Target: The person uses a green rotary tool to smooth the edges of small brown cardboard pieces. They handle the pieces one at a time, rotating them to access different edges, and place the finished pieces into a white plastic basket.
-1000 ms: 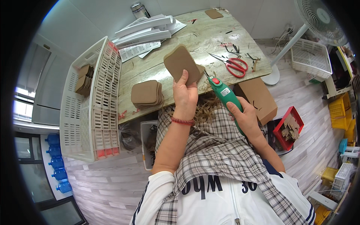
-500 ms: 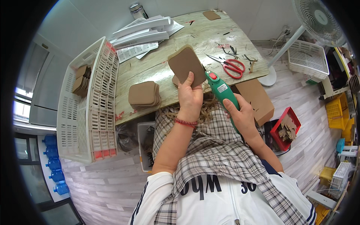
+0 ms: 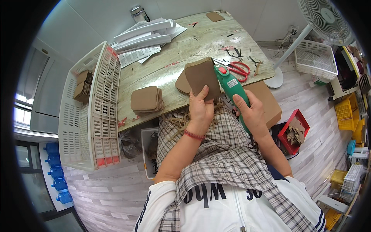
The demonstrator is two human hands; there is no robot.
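My left hand [image 3: 201,110] pinches a brown, round-cornered flat piece [image 3: 203,77] by its lower edge, thumb on its face. In my right hand [image 3: 251,112] is a green electric cutter [image 3: 234,88] with a red button, its tip at the piece's upper right edge. Whether the tip touches the piece I cannot tell. Partly behind the held piece, more brown pieces [image 3: 182,84] lie on the table. A neat stack of brown pieces [image 3: 146,99] sits at the table's near left. Thin tan trimmings [image 3: 181,123] lie on my lap. Red-handled scissors [image 3: 240,70] rest just beyond the cutter.
A white slatted crate [image 3: 92,112] with brown pieces stands left of the table [image 3: 162,73]. Papers [image 3: 148,36] and a tumbler [image 3: 138,14] are at the back. Right are a fan [image 3: 327,17], a cardboard box [image 3: 266,101] and a red tray [image 3: 305,127] of scraps.
My left hand has moved the brown piece right and slightly down and turned it, uncovering more of the pieces behind. The cutter has shifted slightly right and stays beside the piece's edge.
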